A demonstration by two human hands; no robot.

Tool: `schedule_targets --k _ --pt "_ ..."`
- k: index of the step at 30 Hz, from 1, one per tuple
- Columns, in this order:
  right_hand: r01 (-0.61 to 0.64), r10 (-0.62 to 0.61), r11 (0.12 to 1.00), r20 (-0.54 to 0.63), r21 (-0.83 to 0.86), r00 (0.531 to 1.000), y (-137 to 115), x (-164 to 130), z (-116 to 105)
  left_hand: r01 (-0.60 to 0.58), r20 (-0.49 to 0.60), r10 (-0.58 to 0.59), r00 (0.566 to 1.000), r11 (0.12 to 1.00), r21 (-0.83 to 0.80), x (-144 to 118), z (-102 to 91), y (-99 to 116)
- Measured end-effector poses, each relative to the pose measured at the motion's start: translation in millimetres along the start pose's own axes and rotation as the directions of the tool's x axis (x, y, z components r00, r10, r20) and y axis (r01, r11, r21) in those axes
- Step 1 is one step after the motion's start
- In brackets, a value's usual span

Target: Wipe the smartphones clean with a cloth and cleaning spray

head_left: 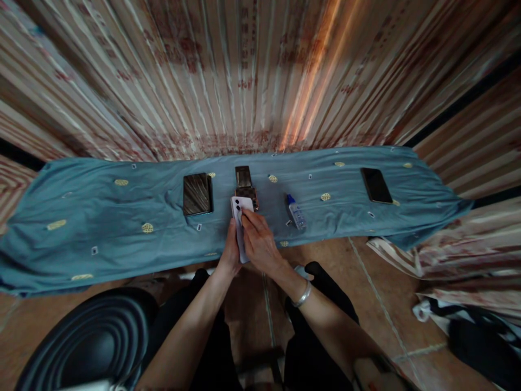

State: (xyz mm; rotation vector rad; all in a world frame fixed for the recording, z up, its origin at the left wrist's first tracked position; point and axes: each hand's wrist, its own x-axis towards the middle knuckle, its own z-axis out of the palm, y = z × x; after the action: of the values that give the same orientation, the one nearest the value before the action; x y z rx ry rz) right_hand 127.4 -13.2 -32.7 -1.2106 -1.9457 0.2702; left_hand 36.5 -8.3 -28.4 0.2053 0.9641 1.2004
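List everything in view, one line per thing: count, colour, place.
White smartphone with dual rear camera: 1, white, back up, held over the near edge of the cloth.
Blue-grey cloth with gold motifs: 1, spread across the low surface.
Dark rectangular ribbed case: 1, dark brown, on the cloth left of the white phone.
Dark phone-like device: 1, brownish, just behind the white phone.
Small clear bottle with blue cap: 1, lying on the cloth right of centre.
Black smartphone: 1, black, far right on the cloth.
Striped curtain: beige and red, behind.
Silver bracelet: 1, right wrist.
Left hand: grips the white phone.
Right hand: fingers press on the phone's back.
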Motion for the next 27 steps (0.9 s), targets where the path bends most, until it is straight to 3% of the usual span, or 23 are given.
schedule_targets --k 13,19,27 --pt "0.011 -0.012 1.000 0.058 0.020 0.998 -7 4 -7 0.011 -0.072 -0.013 0.997 0.999 -0.037 -3 6.0 0" --pt "-0.009 0.010 1.000 0.041 -0.020 0.999 4 0 -1 0.017 0.017 -0.016 1.000 0.999 -0.032 -2 4.6 3" --pt "-0.067 0.070 0.996 0.035 -0.060 0.997 20 -3 -2 0.051 -0.017 -0.051 0.999 0.999 -0.018 -12 14.2 15"
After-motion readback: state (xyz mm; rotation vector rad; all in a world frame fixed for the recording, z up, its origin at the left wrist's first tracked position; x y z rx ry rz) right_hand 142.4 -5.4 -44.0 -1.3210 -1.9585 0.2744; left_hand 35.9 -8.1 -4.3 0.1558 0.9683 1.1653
